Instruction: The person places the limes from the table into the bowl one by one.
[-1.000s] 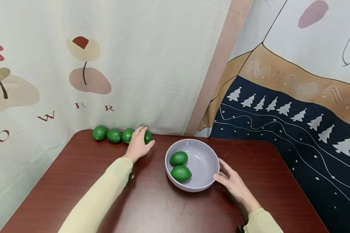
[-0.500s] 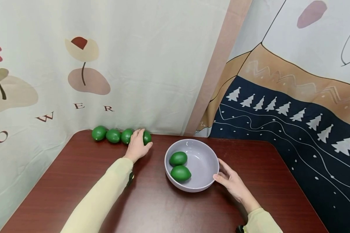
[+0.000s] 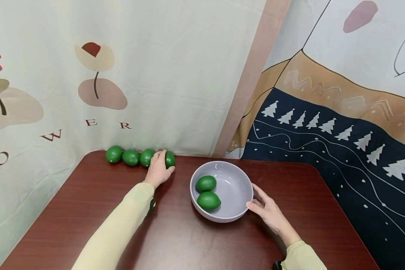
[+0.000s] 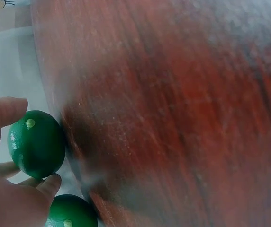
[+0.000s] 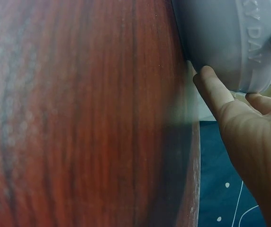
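At the back edge of the table, my left hand (image 3: pixel 158 170) reaches over the right end of a row of green limes (image 3: pixel 131 157). In the left wrist view its thumb and fingers hold the end lime (image 4: pixel 38 146) from both sides, and a neighbouring lime (image 4: pixel 73 212) sits just beyond the fingertips. My right hand (image 3: pixel 269 212) steadies a pale lavender bowl (image 3: pixel 234 191), thumb at the rim and fingers along the outer wall. Raised letters mark that wall (image 5: pixel 221 42) in the right wrist view. Two limes (image 3: pixel 208 201) lie in the bowl's left half.
The dark red-brown wooden table (image 3: pixel 175 240) has rounded back corners. Right behind it hangs a pale curtain (image 3: pixel 175 93) with flower prints. A navy cloth (image 3: pixel 290 142) with white trees hangs at the right.
My left hand has settled slightly lower and closer around the end lime, its thumb drawing in. The right hand and the bowl stay in place.
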The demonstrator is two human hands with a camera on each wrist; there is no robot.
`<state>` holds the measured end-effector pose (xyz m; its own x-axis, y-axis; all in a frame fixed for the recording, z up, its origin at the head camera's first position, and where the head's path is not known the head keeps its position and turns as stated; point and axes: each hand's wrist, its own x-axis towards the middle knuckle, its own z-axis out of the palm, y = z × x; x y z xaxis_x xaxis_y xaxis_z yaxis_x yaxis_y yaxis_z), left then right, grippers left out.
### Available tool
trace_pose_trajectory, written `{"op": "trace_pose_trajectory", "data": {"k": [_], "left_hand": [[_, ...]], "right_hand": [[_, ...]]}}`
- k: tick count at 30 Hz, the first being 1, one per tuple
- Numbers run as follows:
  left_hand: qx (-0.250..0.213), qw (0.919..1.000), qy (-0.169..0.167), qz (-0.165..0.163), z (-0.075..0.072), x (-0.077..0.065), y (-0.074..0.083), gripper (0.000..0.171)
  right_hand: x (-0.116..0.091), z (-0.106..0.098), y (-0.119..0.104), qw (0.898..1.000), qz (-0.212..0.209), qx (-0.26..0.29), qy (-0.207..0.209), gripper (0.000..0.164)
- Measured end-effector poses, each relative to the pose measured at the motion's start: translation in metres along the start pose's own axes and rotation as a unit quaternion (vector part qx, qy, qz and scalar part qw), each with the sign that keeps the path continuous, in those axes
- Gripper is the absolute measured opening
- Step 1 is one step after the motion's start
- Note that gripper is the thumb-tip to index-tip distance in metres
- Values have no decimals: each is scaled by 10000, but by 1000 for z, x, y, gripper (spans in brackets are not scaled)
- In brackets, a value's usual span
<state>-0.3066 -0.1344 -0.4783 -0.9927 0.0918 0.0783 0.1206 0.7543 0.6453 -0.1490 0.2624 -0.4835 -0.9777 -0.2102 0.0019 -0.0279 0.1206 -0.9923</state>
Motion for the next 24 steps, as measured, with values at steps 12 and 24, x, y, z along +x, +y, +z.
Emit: {"op": "trace_pose_trajectory", "data": {"k": [12,24], "left_hand": [[-8,9999,96,58,1,1,0,74],[38,9996,188,192,1,0,0,70]], "right_hand": [[-1,1,-2,10000,20,-47,17,75],[-1,1,-2,10000,40,-53,33,75]]}}
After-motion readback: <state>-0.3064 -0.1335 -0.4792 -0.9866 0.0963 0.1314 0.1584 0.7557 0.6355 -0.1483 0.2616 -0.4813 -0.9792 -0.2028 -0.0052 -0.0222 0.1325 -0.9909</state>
